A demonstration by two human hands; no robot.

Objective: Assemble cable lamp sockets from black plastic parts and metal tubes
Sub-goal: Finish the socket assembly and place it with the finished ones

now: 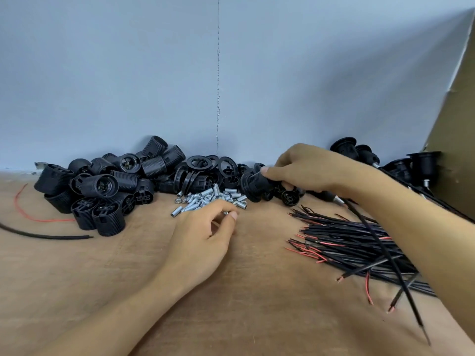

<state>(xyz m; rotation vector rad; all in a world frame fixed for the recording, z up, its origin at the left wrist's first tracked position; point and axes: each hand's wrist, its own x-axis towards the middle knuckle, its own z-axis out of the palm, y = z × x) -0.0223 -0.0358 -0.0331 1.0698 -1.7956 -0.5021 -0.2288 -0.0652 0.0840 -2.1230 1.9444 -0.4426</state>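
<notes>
Left hand (205, 235): fingers curled, thumb and forefinger pinching a small shiny metal tube (225, 213) at the near edge of the tube heap (213, 197). Right hand (311, 168): closed around a round black plastic socket (253, 187), just right of the heap. Ribbed black shells (102, 191) lie piled left of the heap. Thin black-and-red wires (347, 242) fan out to its right on the brown wooden table (128, 265).

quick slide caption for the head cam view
Left hand pinches a metal tube by the tube pile; right hand grips a black socket, cut cables lying alongside.
</notes>
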